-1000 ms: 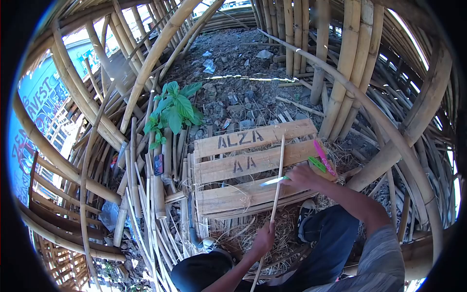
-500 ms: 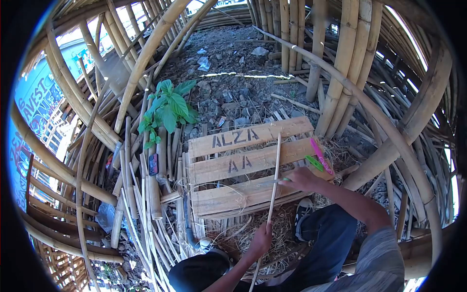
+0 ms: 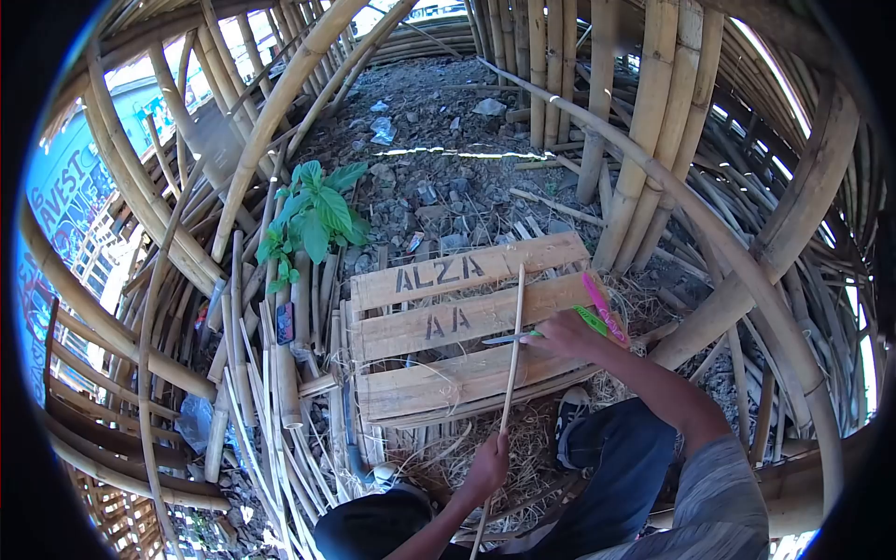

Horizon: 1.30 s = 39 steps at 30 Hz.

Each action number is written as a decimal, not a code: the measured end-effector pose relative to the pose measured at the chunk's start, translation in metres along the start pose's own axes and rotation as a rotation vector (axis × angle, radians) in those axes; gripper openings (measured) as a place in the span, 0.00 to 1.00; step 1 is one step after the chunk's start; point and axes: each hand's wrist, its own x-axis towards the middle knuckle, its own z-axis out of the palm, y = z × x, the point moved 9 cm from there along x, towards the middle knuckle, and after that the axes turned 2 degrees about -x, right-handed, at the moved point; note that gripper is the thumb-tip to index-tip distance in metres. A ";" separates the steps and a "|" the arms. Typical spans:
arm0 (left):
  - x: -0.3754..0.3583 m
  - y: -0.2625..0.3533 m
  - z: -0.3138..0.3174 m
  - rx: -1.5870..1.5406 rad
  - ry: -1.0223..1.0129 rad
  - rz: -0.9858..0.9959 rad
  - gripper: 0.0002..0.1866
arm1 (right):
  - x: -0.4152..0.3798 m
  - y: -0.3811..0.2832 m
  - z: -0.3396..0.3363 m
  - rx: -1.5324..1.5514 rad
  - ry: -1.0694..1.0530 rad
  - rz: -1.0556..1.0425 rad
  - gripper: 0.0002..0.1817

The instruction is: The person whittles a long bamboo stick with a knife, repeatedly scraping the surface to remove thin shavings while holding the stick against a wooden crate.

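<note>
A long, thin bamboo strip (image 3: pixel 511 380) slants up from my lap over a slatted wooden crate (image 3: pixel 401 341) marked "ALZA" and "AA". My left hand (image 3: pixel 489 464) is wrapped round its lower part, in front of the crate. Higher up, my right hand (image 3: pixel 563 333) grips a knife (image 3: pixel 504 339) with a bit of green handle showing. The blade points left and crosses the strip. Right behind that hand, a bright green object (image 3: pixel 591 319) and a pink object (image 3: pixel 597 295) with dark marks lie on the crate's right end.
Bamboo poles (image 3: pixel 653 140) frame the space. Left of the crate lie cut bamboo pieces (image 3: pixel 289 383) and a phone (image 3: pixel 285 323). A leafy plant (image 3: pixel 317 215) grows behind them. Straw and shavings (image 3: pixel 523 471) cover the ground by my shoe (image 3: pixel 571 425). Rubble spreads behind the crate.
My right hand has moved a little up along the strip with the knife, and more of the blade shows left of it. My left hand keeps its hold. The view has shifted slightly.
</note>
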 end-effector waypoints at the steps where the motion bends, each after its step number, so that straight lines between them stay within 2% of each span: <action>1: -0.001 0.000 0.001 -0.009 -0.004 -0.002 0.24 | -0.001 0.000 -0.004 -0.009 0.020 -0.014 0.33; 3: -0.003 0.005 0.000 0.165 0.030 0.048 0.24 | 0.014 0.036 -0.002 0.054 0.062 0.009 0.33; 5: 0.000 0.003 0.001 0.171 0.014 0.020 0.24 | 0.030 0.071 -0.028 -0.068 0.200 0.151 0.33; 7: 0.003 0.000 0.001 0.054 -0.025 -0.067 0.25 | 0.044 0.073 -0.022 -0.067 0.185 0.161 0.33; 9: 0.003 -0.001 0.000 0.070 -0.015 -0.063 0.25 | 0.048 0.066 -0.020 -0.073 0.162 0.176 0.33; 13: 0.002 0.004 0.000 0.061 -0.032 -0.072 0.25 | 0.014 0.020 0.000 0.043 0.050 0.055 0.31; 16: -0.001 0.003 0.001 0.022 -0.033 -0.078 0.24 | -0.004 -0.008 0.012 -0.081 0.021 -0.054 0.30; 19: 0.001 0.003 0.002 0.054 -0.025 -0.044 0.24 | 0.007 -0.004 -0.003 -0.115 0.037 -0.090 0.29; 20: 0.002 0.004 0.001 0.087 -0.020 -0.032 0.25 | 0.020 0.013 0.000 -0.076 -0.029 0.007 0.30; 21: 0.004 0.008 0.000 0.090 -0.019 -0.022 0.25 | 0.031 0.024 0.002 -0.082 -0.021 0.009 0.30; 23: 0.005 0.009 0.001 -0.008 -0.055 -0.120 0.26 | 0.050 0.048 -0.010 -0.026 0.126 0.073 0.30; 25: 0.010 0.014 -0.001 0.001 -0.062 -0.101 0.27 | 0.058 0.054 -0.008 -0.022 0.141 0.087 0.30; 27: 0.012 0.009 0.000 -0.001 -0.064 -0.084 0.27 | 0.063 0.084 -0.015 -0.084 0.231 0.342 0.30; 28: 0.011 0.002 0.003 0.043 -0.023 -0.016 0.28 | 0.059 0.082 -0.029 -0.095 0.370 0.262 0.32; 29: 0.007 0.003 0.001 0.090 0.016 0.045 0.28 | 0.056 0.077 -0.033 -0.096 0.375 0.256 0.32; 31: 0.006 -0.012 0.003 0.067 -0.007 -0.012 0.28 | 0.051 0.064 -0.015 -0.112 0.146 0.185 0.32; 32: 0.002 -0.009 0.001 0.027 -0.019 -0.028 0.27 | 0.039 0.052 -0.015 -0.121 0.140 0.183 0.32; 34: 0.000 -0.005 0.002 -0.029 -0.040 -0.046 0.27 | 0.014 0.012 0.004 0.027 -0.033 0.079 0.32; 35: -0.001 -0.003 0.001 0.002 -0.040 -0.040 0.26 | 0.005 0.008 0.013 0.024 -0.045 0.081 0.32; 37: -0.003 -0.002 0.003 0.029 -0.040 -0.046 0.26 | -0.009 -0.016 0.018 0.024 0.053 -0.126 0.32; 39: -0.002 0.001 0.000 0.076 0.000 -0.016 0.25 | -0.002 -0.016 0.013 0.010 0.006 -0.122 0.31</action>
